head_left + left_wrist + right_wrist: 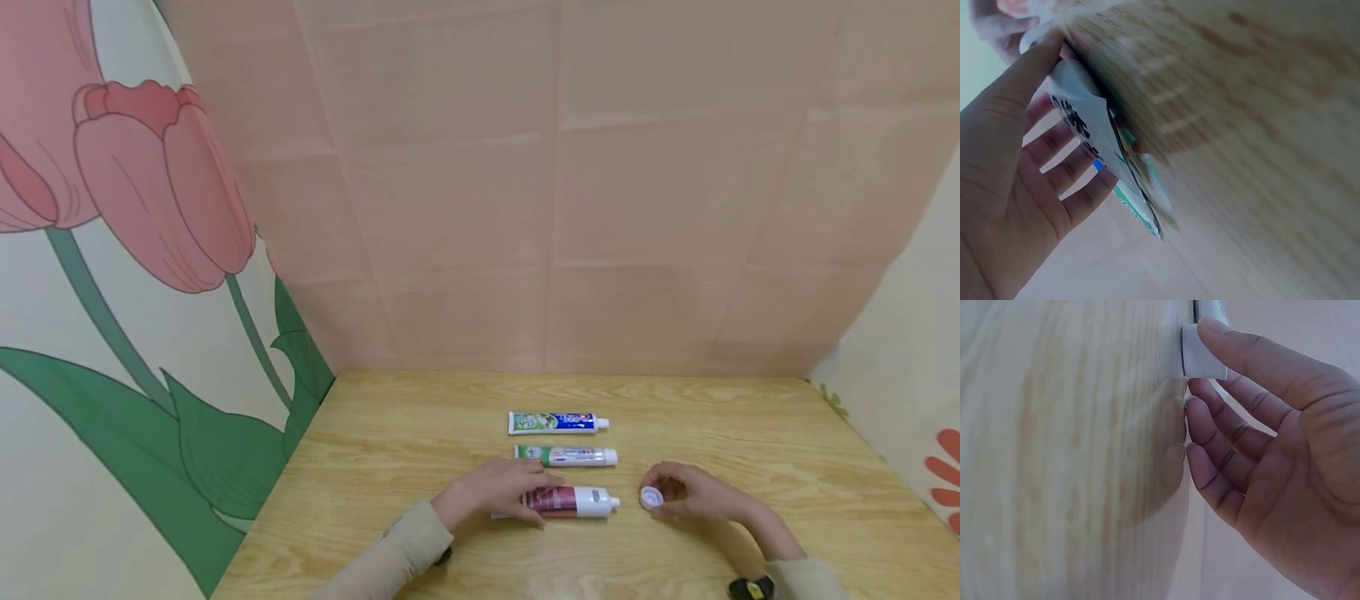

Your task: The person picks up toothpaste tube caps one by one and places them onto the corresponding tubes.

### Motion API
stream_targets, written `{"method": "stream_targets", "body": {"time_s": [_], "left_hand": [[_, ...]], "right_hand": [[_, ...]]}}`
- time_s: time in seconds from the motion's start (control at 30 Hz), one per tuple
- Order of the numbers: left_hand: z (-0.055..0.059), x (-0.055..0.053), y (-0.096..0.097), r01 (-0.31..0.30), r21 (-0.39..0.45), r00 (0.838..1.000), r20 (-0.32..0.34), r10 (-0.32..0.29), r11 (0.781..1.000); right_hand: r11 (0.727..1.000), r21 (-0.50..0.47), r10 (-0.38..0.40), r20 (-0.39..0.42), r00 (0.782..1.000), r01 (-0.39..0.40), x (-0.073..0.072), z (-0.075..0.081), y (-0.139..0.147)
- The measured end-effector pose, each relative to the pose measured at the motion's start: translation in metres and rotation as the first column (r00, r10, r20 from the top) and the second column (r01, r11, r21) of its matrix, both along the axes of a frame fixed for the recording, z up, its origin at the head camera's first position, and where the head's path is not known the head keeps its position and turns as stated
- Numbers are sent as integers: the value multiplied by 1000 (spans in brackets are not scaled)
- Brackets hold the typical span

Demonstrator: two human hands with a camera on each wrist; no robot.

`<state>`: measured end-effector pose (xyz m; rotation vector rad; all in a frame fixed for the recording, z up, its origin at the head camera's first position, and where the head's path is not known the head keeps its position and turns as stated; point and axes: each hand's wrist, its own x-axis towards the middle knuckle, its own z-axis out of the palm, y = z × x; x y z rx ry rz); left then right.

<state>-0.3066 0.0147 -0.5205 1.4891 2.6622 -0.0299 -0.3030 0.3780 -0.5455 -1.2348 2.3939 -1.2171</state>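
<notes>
On the table lies a maroon and white toothpaste tube (592, 502), its bare nozzle pointing right. My left hand (502, 486) holds this tube by its left half, thumb on the near side and fingers over the far side. In the left wrist view, the tube's white underside with dark lettering (1079, 122) shows between thumb and fingers. To the right of the nozzle and apart from it, my right hand (693, 493) pinches a round white cap (651, 497) at the table surface. The right wrist view shows the thumb against the cap's side (1202, 357).
Beyond the maroon tube lie two more capped toothpaste tubes, a green and white one (577, 457) and a green and blue one (558, 423). All three run roughly parallel on the wooden table (390, 450). A pinkish cloth-like backdrop (555, 208) rises behind the table.
</notes>
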Motion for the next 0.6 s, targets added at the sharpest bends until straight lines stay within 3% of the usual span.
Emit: {"method": "stream_targets", "body": {"time_s": [0.6], "left_hand": [[1,1,4,40,7,999,-11,-40,999]], "right_hand": [[1000,-5,-27,-44,999,27,0,-2,-2]]}}
